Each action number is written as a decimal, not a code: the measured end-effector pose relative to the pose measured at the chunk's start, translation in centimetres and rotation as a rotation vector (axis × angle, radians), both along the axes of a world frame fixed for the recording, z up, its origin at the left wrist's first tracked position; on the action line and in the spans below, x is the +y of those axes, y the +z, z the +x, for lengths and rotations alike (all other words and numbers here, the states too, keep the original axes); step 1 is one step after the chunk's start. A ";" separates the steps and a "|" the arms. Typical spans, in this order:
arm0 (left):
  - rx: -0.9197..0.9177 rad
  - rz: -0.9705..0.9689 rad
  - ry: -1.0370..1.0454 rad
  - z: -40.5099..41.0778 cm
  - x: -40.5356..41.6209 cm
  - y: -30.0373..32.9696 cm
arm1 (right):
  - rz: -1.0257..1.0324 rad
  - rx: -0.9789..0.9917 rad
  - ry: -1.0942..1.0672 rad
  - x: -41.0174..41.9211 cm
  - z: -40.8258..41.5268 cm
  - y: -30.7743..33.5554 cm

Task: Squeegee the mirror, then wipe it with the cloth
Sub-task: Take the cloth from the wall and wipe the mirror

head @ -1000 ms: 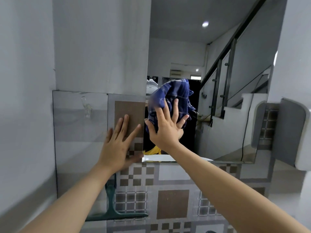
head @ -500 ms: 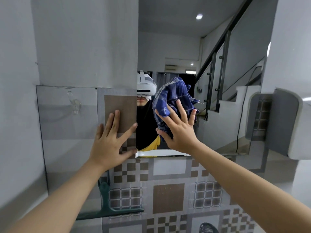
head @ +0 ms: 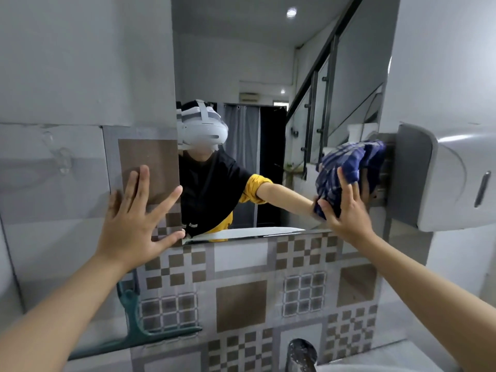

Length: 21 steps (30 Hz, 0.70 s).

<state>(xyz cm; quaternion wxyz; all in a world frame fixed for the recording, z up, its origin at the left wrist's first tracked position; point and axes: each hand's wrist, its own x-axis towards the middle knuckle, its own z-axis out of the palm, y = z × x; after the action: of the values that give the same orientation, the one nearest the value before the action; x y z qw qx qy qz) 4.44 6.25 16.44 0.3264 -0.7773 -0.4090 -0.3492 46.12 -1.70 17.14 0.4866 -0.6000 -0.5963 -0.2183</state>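
Mirror [head: 268, 76]: hanging on the wall above the patterned tiles, reflecting a person in a black and yellow top with a white headset, a grey curtain, a dark doorway, a staircase with a glass railing and a ceiling light.
Cloth [head: 346, 167]: blue checked and bunched up, being pressed against the glass near the mirror's right edge, close to the lower corner.
Right hand [head: 346, 210]: lying open with fingers spread flat over the cloth, pushing it onto the glass rather than gripping it.
Left hand [head: 137, 221]: resting open and empty with fingers splayed on the tiled wall just left of the mirror, its thumb reaching toward the mirror's lower left corner.
Squeegee [head: 139, 334]: green, lying untouched low on the left, against the tiled wall, partly hidden by the left forearm.
Wall tiles [head: 241, 304]: showing grey, white and brown squares and checker patterns below the mirror.
Dispenser [head: 451, 181]: grey and white, sitting fixed to the wall just right of the mirror.
Tap [head: 302, 355]: metal, showing at the bottom edge.
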 end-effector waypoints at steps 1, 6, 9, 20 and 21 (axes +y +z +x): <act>-0.002 -0.002 -0.005 0.0 0.0 0.0 | -0.010 0.050 0.009 -0.2 0.2 -0.6; -0.008 -0.002 -0.007 0.1 0.0 -0.1 | 0.041 0.209 0.015 0.3 -0.6 -3.5; -0.007 -0.004 -0.005 0.1 0.0 0.0 | 0.107 0.309 0.028 1.1 -2.4 -5.0; -0.018 0.001 -0.017 0.1 -0.1 0.0 | 0.166 0.448 0.071 2.8 -13.2 -7.3; -0.019 0.001 -0.017 0.1 -0.1 0.0 | 0.163 0.450 0.080 2.8 -14.3 -7.3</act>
<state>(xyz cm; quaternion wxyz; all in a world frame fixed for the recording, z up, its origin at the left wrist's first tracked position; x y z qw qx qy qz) 4.52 6.18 16.40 0.3196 -0.7774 -0.4052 -0.3595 31.86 1.10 9.82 0.6622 -0.5681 -0.4767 -0.1071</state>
